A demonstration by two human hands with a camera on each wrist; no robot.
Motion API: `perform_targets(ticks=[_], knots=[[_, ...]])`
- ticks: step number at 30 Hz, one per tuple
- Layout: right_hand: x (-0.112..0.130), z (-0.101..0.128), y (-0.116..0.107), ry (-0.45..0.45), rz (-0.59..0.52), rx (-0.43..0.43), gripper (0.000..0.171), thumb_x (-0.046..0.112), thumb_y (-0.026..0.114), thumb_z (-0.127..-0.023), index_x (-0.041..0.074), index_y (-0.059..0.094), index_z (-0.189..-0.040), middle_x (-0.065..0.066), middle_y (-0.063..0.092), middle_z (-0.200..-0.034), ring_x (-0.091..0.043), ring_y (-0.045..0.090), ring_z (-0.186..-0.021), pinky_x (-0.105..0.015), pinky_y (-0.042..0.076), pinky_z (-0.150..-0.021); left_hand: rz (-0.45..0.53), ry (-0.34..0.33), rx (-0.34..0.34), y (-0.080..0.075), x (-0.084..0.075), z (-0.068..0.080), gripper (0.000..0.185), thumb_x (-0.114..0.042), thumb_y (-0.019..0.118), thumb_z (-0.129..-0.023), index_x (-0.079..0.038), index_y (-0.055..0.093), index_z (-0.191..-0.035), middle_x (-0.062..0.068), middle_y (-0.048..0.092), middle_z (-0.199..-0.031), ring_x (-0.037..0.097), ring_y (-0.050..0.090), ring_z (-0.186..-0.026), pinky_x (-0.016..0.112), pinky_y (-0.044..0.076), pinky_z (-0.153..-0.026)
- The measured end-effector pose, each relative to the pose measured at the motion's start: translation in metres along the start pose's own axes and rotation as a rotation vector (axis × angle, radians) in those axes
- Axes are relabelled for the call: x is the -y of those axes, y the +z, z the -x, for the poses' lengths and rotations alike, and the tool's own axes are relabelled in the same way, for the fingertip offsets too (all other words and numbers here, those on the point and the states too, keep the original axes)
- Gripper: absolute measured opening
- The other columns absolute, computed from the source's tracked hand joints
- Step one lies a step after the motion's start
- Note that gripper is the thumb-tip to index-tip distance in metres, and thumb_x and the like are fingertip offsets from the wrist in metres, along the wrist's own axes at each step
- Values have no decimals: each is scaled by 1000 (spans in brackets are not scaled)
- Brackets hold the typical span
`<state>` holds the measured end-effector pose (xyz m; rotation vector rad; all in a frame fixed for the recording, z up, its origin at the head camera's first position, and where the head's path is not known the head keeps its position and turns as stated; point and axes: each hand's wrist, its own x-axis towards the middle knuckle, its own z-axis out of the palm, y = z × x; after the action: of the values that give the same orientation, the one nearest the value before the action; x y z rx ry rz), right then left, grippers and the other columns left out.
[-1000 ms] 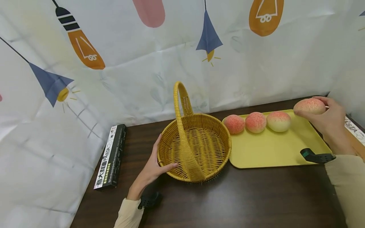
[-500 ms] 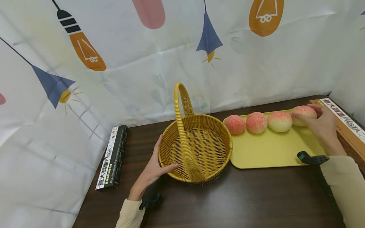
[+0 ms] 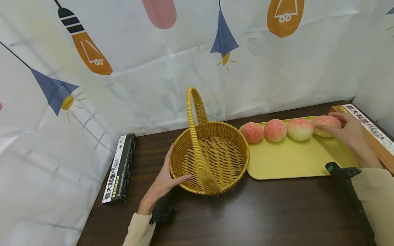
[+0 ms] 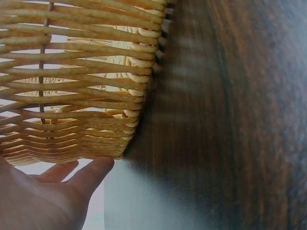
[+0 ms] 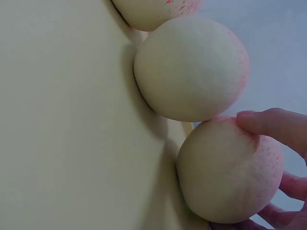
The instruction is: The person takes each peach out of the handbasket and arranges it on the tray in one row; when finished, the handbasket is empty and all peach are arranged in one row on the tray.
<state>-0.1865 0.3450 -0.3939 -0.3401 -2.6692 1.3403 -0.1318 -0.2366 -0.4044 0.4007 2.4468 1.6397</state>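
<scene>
A yellow wicker basket (image 3: 221,160) with a tall arched handle stands on the dark table. My left hand (image 3: 163,181) grips its left side, thumb over the rim and fingers along the outer wall; the left wrist view shows fingers (image 4: 91,175) against the weave. To the right lies a yellow tray (image 3: 286,164) with a row of pink and cream peaches along its back edge. The rightmost peach (image 3: 325,125) is held between the thumb and fingers of my right hand (image 3: 351,133). It rests on the tray, touching the neighbouring peach (image 5: 192,69).
A black pasta box (image 3: 120,169) lies left of the basket. An orange-brown pasta box (image 3: 369,133) lies beyond the tray's right end, partly behind my right hand. A white printed cloth (image 3: 154,68) hangs behind the table.
My right hand has moved left and down, bringing the raised peach onto the tray at the right end of the row. My left hand and the basket have stayed put.
</scene>
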Motion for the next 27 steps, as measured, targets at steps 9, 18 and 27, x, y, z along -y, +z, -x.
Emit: perform_targets(ticks=[9,18,27], knots=[[4,-3,-3,28,46,21,95,52,67,-99,-4,26,-163,-39,34,-155,-30,46,-110,-8,35,-64,12,4,7,0,0,-2,120,-29,84,-90,-32,-6,-169,14,1,-174,41,24,-154,62,35,-114],[3,-4,-5,8,44,20,91,52,63,-101,-3,27,-163,-32,22,-167,-54,34,-140,-19,37,-80,5,2,12,3,0,-4,119,-31,84,-90,-36,-5,-168,13,0,-174,42,24,-154,63,33,-114],[4,-9,-6,-80,85,-45,79,45,63,-103,-5,37,-159,-33,34,-161,-57,34,-143,-58,37,-112,12,-6,16,3,2,-6,119,-28,84,-91,-35,-6,-168,14,-1,-174,41,22,-155,63,32,-115]])
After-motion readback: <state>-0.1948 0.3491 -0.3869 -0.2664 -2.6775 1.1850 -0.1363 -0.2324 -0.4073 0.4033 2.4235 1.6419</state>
